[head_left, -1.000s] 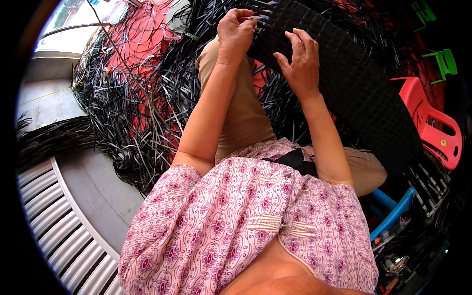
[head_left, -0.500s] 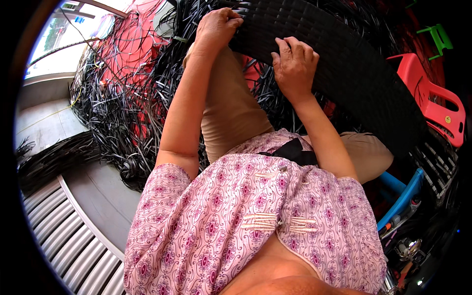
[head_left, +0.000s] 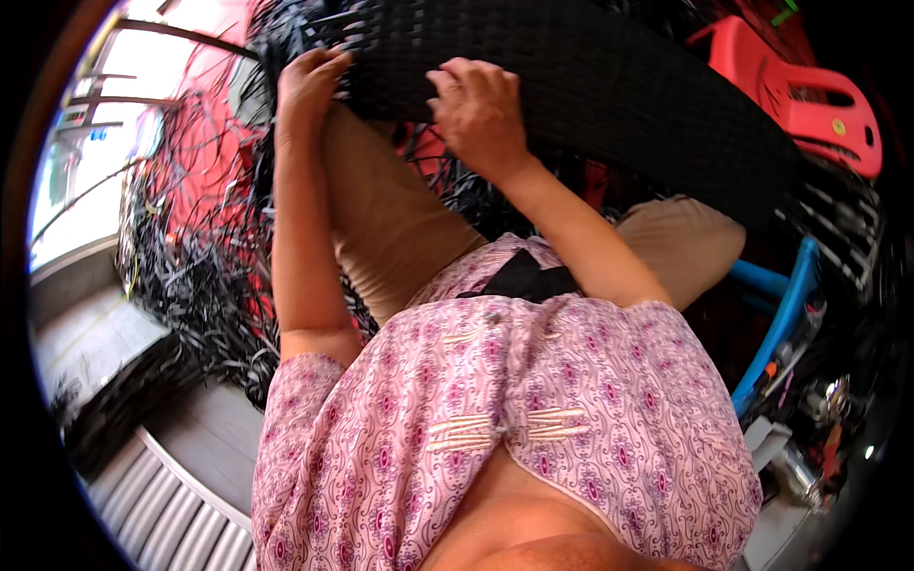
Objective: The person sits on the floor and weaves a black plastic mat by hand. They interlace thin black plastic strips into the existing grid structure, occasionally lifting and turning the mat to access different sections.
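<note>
Panel work at 12 o'clock: your dark woven panel (head_left: pixel 590 105) runs from approx 11:30, above your lap, round to 2 o'clock, its weave tight but v. dark toward the R end. Your L hand (head_left: pixel 312 86) is at 11, at the panel's L end, by a few loose strip ends (head_left: pixel 335 19); thumb & fingers bunched close together, but can't tell if they're pinching a strip. Your R hand (head_left: pixel 478 112) is at 12, over the panel's face nr its lower edge, fingers half bent & slightly spread; can't tell how hard they press, if at all.

Around you: big tangled heap of black strips (head_left: pixel 205 295) at 9, partly over red ground (head_left: pixel 209 143), which shows at 10. Pale slatted frame (head_left: pixel 171 504) at approx 8. Red plastic chair (head_left: pixel 762 86) at 2, just beyond the panel's R end; blue bar (head_left: pixel 781 322) at 3, w/ silvery clutter (head_left: pixel 802 476) nr it at 4, kinds too blurred to name.

You're in tan trousers (head_left: pixel 395 228), knees out at approx 11 & 2, and a pink-purple patterned top (head_left: pixel 590 400) w/ a black bow (head_left: pixel 530 276) at the waist, btwn your forearms.
</note>
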{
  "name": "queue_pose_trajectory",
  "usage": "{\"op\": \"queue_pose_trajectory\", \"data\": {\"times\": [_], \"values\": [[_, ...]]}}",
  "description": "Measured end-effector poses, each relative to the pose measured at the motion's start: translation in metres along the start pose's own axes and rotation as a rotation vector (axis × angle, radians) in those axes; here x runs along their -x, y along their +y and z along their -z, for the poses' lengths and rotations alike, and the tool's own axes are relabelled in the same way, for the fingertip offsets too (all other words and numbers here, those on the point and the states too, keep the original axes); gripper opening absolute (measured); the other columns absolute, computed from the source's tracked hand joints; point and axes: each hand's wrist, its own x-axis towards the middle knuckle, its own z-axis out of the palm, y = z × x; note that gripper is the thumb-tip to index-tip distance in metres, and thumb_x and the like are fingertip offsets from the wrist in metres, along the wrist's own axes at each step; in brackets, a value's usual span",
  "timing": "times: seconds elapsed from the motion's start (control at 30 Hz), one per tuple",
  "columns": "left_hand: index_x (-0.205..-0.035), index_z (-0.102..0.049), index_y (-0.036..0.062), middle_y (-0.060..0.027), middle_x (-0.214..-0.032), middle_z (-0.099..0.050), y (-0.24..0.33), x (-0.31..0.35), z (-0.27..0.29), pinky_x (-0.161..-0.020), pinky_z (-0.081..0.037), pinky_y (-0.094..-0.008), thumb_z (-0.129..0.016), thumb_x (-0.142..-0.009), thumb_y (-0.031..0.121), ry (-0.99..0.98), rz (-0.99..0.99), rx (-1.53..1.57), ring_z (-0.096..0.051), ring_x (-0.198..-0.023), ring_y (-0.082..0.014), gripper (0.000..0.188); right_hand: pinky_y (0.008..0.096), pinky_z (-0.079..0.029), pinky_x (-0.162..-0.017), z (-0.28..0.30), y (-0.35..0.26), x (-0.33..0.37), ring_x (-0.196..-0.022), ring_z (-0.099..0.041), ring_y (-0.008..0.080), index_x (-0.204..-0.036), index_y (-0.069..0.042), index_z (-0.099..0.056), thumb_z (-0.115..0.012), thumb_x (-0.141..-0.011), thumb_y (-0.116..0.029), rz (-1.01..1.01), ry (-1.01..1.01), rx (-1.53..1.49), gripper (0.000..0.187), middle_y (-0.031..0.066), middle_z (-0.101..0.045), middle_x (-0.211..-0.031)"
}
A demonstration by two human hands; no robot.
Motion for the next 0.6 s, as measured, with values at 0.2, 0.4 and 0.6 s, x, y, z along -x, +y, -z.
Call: {"op": "queue_pose_trajectory", "data": {"times": [0.2,0.4,0.6], "values": [[-0.099,-0.074,0.0044,0.0053,-0.075,-0.061,-0.018,-0.004,0.014,-0.058,-0.039,-0.0204,-0.074,-0.09,0.02,0.046,0.055,0.107,-0.051,-0.064,-0.0039,0.017,0.0415,-0.04,-0.094,-0.003,0.001,0.004,-0.111,-0.053,0.0249,-0.112,-0.005,-0.069,-0.071,-0.08,-0.019,0.036,0.084,-0.065,0.035,0.0055,-0.057,-0.116],[-0.1,-0.074,0.007,0.0073,-0.073,-0.058,-0.063,-0.032,0.032,-0.056,-0.038,-0.0187,-0.074,-0.092,0.02,0.047,0.105,0.233,-0.05,-0.063,-0.0034,0.015,0.0403,-0.042,-0.091,0.002,0.001,0.005,-0.106,-0.054,0.0266,-0.106,-0.001,-0.069,-0.066,-0.082,-0.015,0.035,0.129,-0.074,0.028,0.0087,-0.058,-0.11],[-0.099,-0.07,0.0089,0.0095,-0.063,-0.043,-0.079,-0.049,0.027,-0.055,-0.047,-0.0243,-0.071,-0.094,0.025,0.086,0.094,0.166,-0.037,-0.055,-0.0034,0.017,0.0393,-0.041,-0.088,0.0,0.007,0.009,-0.101,-0.054,0.0251,-0.1,-0.001,-0.07,-0.061,-0.086,-0.019,0.033,0.194,0.005,0.024,0.0081,-0.06,-0.106]]}}
